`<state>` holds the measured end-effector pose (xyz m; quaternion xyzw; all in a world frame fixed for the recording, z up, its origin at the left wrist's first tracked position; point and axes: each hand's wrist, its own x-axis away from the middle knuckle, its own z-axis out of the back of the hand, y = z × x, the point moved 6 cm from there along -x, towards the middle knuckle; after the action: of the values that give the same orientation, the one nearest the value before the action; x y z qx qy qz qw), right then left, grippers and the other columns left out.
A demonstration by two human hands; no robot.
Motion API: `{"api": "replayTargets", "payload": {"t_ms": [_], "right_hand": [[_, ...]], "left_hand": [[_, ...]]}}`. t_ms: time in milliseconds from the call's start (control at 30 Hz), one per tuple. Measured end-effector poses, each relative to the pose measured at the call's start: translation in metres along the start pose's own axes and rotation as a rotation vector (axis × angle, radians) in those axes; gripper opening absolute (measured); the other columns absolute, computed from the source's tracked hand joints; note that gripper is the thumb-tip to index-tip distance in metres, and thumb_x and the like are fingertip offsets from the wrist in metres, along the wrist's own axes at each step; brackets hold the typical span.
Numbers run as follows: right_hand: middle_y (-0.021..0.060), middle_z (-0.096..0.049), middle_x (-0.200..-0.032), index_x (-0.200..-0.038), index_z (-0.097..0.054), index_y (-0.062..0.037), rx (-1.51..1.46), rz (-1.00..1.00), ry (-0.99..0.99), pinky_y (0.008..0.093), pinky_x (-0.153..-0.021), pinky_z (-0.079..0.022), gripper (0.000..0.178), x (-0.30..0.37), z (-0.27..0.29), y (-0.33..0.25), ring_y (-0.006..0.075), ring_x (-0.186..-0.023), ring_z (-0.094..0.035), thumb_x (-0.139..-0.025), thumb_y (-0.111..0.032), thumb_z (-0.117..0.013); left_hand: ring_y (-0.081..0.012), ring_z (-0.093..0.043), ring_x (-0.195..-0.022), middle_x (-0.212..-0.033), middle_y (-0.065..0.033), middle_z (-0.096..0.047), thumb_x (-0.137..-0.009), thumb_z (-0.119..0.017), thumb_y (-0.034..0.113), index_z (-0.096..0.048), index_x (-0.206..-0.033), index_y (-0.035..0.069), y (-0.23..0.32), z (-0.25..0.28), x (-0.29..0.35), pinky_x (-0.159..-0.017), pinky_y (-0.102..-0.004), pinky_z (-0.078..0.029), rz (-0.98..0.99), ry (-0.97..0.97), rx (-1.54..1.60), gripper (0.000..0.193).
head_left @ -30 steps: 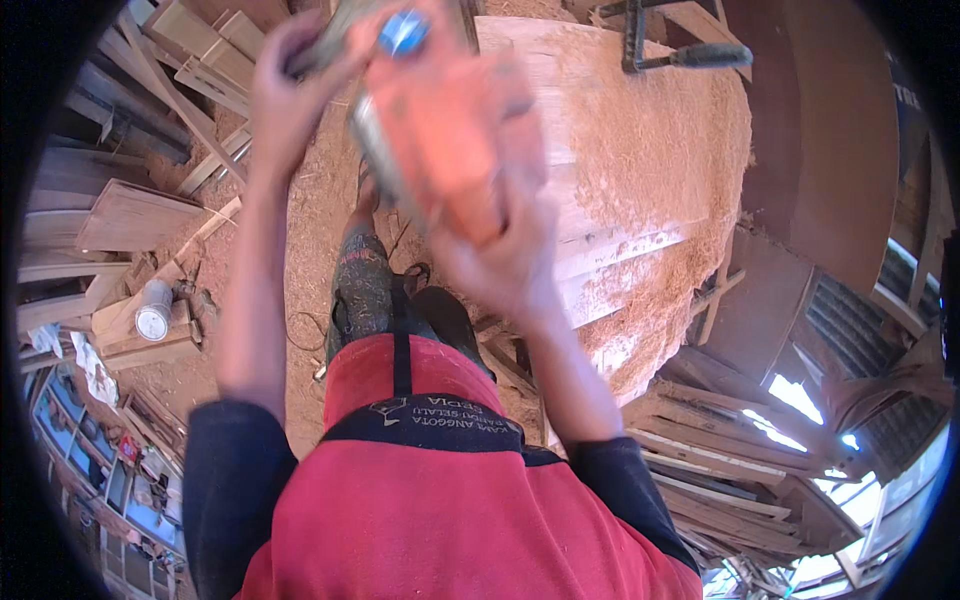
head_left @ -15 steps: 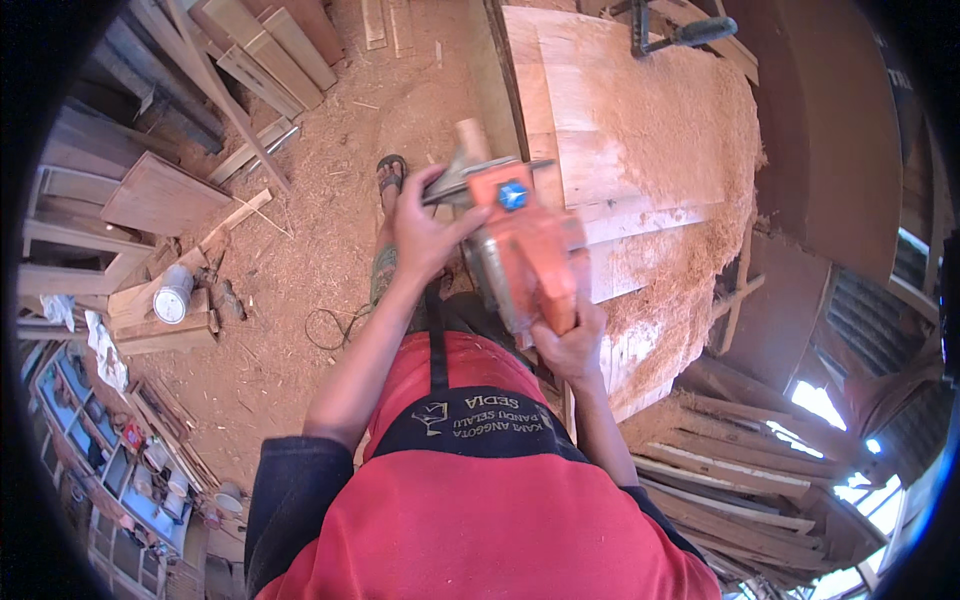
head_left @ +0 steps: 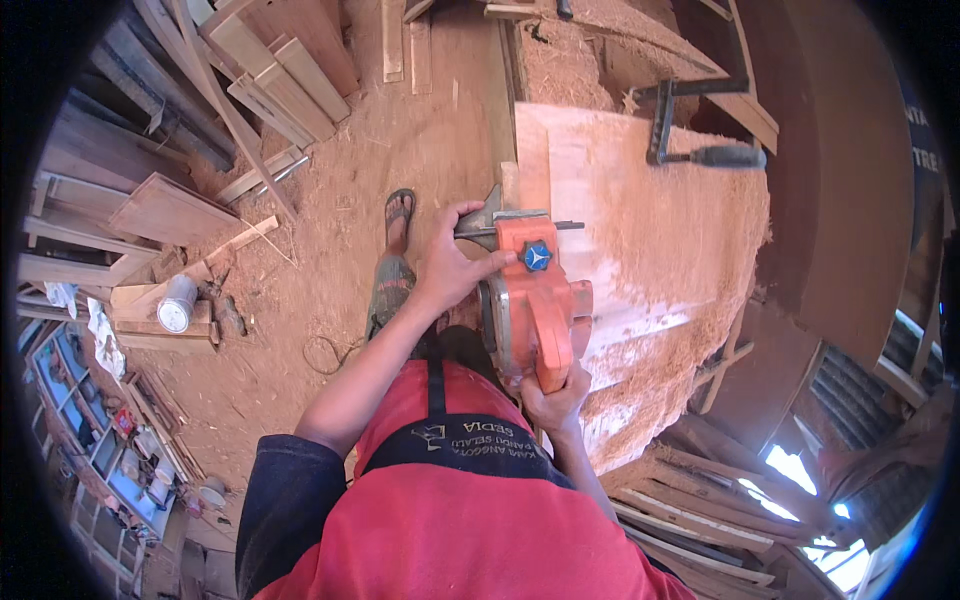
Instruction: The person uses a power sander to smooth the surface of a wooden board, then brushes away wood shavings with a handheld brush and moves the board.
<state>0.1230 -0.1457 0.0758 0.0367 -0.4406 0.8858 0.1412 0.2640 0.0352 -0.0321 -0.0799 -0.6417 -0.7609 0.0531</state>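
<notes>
An orange electric planer point(head_left: 545, 325) with a blue front knob point(head_left: 537, 256) lies along the left edge of a pale, shaving-covered wooden panel point(head_left: 565, 170). My right hand point(head_left: 557, 402) is closed round its rear handle, the fingers partly hidden. At the front, my left hand point(head_left: 452, 260) grips the grey side fence point(head_left: 482, 222), its thumb reaching to the orange body beside the knob. The planer's underside is hidden, so I cannot tell whether it touches the wood.
A black clamp point(head_left: 662, 125) with a bar handle sits at the panel's far right. Boards point(head_left: 275, 75) lean at the far left, and a white can point(head_left: 177, 303) stands on wood blocks. Stacked planks point(head_left: 690, 500) lie at the near right. Shavings cover the floor.
The planer has come from a tilted position to lie straight along the panel's left edge, with both hands still on it. The panel and clamp now appear lower in view.
</notes>
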Motion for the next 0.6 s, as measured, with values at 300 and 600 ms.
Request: {"api": "replayTargets", "payload": {"t_ms": [300,600], "right_hand": [[0.0191,-0.065,-0.074,-0.095,-0.064,-0.0015,0.017,0.061,0.007,0.0396,-0.06,-0.052,0.027,-0.131,-0.03,-0.039,0.0345,-0.063,-0.067,-0.072,-0.011,-0.075],[0.0192,-0.064,-0.077,-0.097,-0.064,-0.0021,-0.011,0.118,0.067,0.0418,-0.064,-0.051,0.024,-0.213,-0.041,-0.076,0.0361,-0.065,-0.062,-0.076,-0.013,-0.071]], "left_hand": [[-0.0236,-0.058,-0.116,-0.121,-0.0134,-0.062,-0.068,-0.092,0.03,-0.058,-0.126,0.0,-0.001,0.022,-0.141,-0.103,-0.0379,-0.044,-0.004,-0.006,0.008,0.074],[-0.0227,-0.062,-0.111,-0.119,-0.0146,-0.065,-0.069,-0.093,0.034,-0.059,-0.124,0.002,0.034,0.054,-0.228,-0.095,-0.0348,-0.051,-0.223,0.063,0.097,0.072]]}}
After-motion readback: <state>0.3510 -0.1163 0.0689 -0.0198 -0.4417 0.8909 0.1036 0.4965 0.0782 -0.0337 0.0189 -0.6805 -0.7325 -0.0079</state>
